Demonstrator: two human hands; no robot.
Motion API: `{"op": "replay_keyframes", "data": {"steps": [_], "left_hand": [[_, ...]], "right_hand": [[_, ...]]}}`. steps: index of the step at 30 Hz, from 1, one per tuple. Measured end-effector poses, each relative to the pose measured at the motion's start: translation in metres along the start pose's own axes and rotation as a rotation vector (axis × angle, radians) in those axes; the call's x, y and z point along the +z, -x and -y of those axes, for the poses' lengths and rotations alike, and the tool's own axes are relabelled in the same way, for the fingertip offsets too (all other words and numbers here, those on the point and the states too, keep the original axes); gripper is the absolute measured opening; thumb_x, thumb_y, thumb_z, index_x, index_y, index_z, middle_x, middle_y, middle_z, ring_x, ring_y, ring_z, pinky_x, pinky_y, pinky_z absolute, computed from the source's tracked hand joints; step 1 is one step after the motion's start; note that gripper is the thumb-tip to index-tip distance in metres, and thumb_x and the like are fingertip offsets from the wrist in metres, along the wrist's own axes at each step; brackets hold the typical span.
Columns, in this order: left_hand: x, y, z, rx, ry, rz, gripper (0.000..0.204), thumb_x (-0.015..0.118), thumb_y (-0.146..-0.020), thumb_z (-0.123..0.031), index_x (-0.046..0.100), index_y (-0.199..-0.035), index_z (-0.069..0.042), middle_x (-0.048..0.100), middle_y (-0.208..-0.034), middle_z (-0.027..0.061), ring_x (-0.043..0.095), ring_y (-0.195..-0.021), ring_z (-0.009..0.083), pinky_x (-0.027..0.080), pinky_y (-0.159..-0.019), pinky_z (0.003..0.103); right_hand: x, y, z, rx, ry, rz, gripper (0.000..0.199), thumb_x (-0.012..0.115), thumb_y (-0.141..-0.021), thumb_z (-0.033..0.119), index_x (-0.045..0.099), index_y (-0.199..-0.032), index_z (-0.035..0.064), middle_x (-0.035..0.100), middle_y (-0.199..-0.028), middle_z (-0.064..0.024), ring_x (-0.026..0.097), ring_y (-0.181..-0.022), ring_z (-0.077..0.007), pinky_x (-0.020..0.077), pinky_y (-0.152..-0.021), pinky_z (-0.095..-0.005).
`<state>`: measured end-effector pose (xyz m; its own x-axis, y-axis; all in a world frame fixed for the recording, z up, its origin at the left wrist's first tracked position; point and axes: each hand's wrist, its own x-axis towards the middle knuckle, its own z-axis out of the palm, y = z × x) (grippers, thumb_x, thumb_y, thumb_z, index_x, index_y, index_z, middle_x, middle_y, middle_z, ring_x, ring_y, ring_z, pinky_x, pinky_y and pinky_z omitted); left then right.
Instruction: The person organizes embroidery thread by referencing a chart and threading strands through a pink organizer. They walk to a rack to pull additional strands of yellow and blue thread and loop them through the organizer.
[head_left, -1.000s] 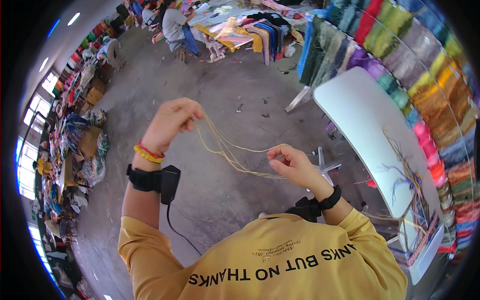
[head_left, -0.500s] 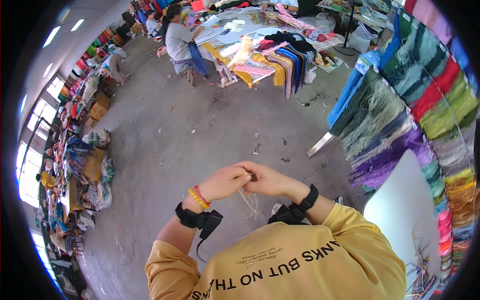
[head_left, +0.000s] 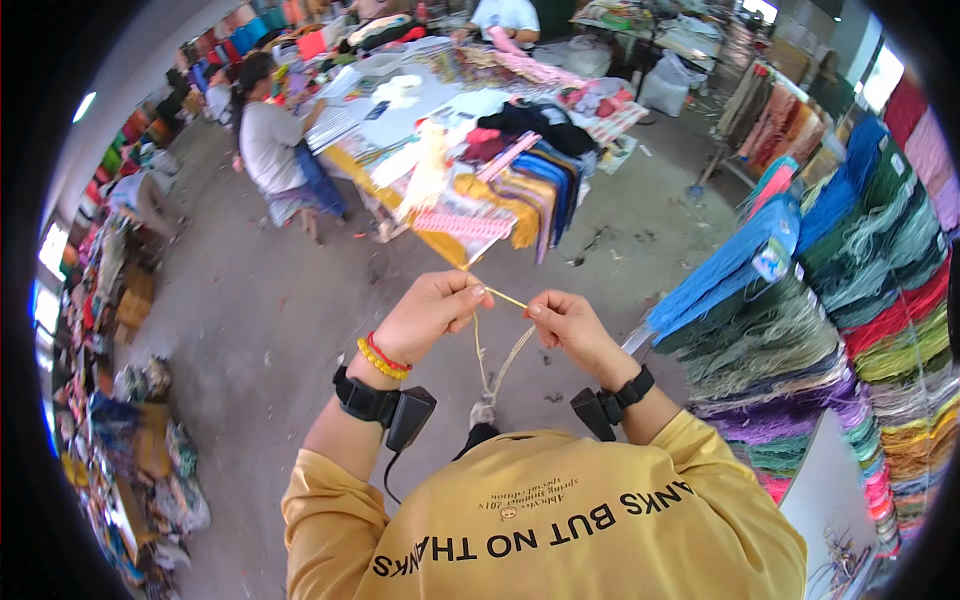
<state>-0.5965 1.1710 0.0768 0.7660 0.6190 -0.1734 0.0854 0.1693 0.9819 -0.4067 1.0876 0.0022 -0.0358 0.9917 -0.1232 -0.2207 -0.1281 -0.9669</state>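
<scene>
A thin cream yarn strand (head_left: 508,299) is drawn taut between my two hands in front of my chest. My left hand (head_left: 450,302), with red and yellow bracelets at its wrist, pinches one end between thumb and fingertips. The other end is pinched by my right hand (head_left: 566,325), a short gap away. Loose lengths of the same yarn (head_left: 508,362) hang below both hands and come together in a V above my shoe. A black band with a box sits on each wrist.
Ahead stands a table (head_left: 385,128) heaped with yarn and fabric, with a seated person (head_left: 272,140) at its left side. To my right, a rack of coloured yarn hanks (head_left: 790,350) stands close. Bundles and boxes (head_left: 135,295) line the left wall.
My hands were together and have moved apart and forward, stretching the yarn between them. The view has turned to the right, and the table and hanging hanks look nearer.
</scene>
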Motion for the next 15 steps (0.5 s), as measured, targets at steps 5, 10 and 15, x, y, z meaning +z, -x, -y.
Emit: {"op": "replay_keyframes", "data": {"steps": [5,10,15], "left_hand": [[-0.020,-0.129,-0.048,0.020,0.019,0.223,0.019,0.050,-0.085,-0.018,0.055,-0.083,0.001,0.040,-0.057,-0.0040,0.033,-0.049,0.0041,0.026,-0.046,0.018],[-0.006,-0.262,-0.064,0.081,0.168,0.429,0.015,0.051,-0.084,-0.012,0.056,-0.083,0.002,0.045,-0.060,-0.0024,0.037,-0.050,0.0039,0.031,-0.047,0.018],[0.042,-0.390,-0.075,0.013,0.167,0.504,0.017,0.051,-0.084,-0.015,0.056,-0.082,0.002,0.041,-0.056,-0.0039,0.035,-0.048,0.0035,0.028,-0.045,0.017]], "right_hand": [[-0.072,-0.039,0.010,0.008,-0.065,-0.381,0.017,0.054,-0.084,0.017,0.054,-0.082,0.0006,0.046,-0.059,0.0011,0.041,-0.049,-0.0064,0.0332,-0.046,-0.0201],[-0.153,-0.053,-0.002,0.016,-0.133,-0.650,0.018,0.053,-0.084,0.016,0.055,-0.083,-0.0014,0.044,-0.057,0.0014,0.039,-0.048,-0.0059,0.0309,-0.044,-0.0196],[-0.237,-0.077,-0.015,0.030,-0.232,-0.836,0.017,0.054,-0.083,0.016,0.055,-0.082,-0.0009,0.045,-0.057,0.0010,0.039,-0.045,-0.0057,0.0310,-0.043,-0.0193]]}}
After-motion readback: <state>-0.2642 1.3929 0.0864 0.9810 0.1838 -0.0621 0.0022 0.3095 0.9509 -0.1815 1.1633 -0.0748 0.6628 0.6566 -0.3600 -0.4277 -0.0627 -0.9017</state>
